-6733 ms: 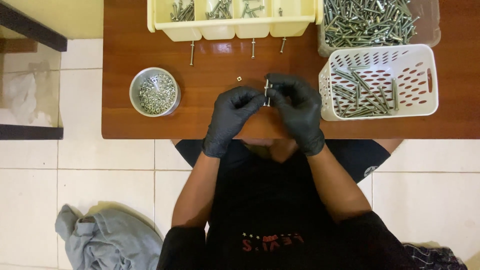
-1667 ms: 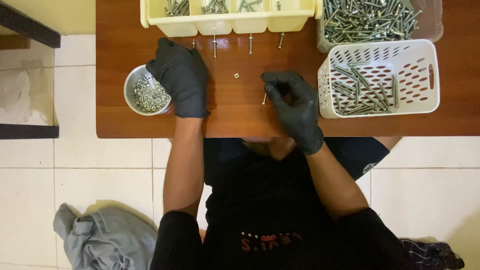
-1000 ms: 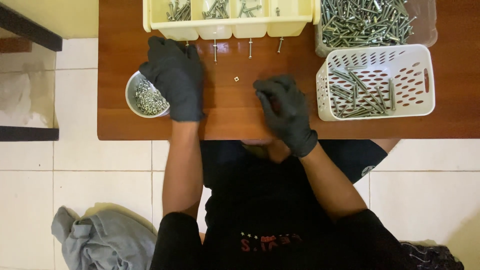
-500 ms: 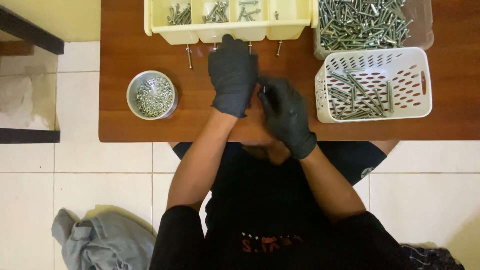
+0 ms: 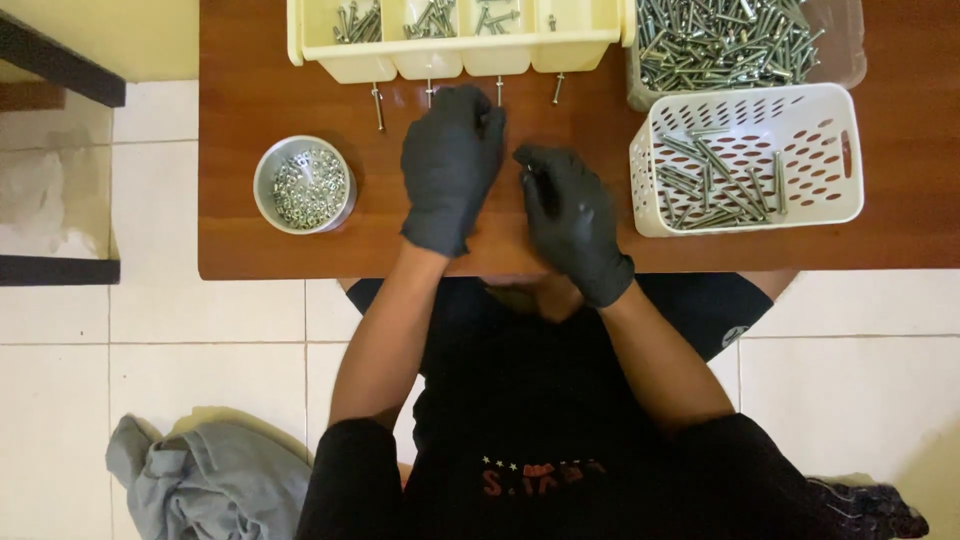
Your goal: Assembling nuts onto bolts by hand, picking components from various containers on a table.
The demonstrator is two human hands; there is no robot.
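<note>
left hand: black-gloved left hand (image 5: 452, 165), palm down on the brown wooden table (image 5: 250, 90), fingers loosely together, fingertips up near the short bolts lying below the tray; can't tell if it pinches anything.
right hand: black-gloved right hand (image 5: 572, 220), just beside the left, fingers curled inward; a small dark bit shows at the fingertips, maybe a bolt, too small to tell.
bolts on table: four short steel bolts (image 5: 377, 105) lined up on the table, heads toward the tray's front edge.
tray: pale yellow plastic divider tray (image 5: 330, 45) at the far edge, compartments holding small screws.
bowl: round metal bowl of small nuts (image 5: 304, 185), left of both hands, well apart from them.
basket: white perforated plastic basket (image 5: 845, 150) on the right, long bolts inside; clear tub of long bolts (image 5: 740, 40) behind it.
floor: grey cloth bundle (image 5: 205, 480) on white tile.
step: looks like fitting a nut to a bolt, both hands meeting at table centre.
next move needs: likely fine fingertip alignment of nut and thread; gloves will dull the feel, and the piece could slip.
</note>
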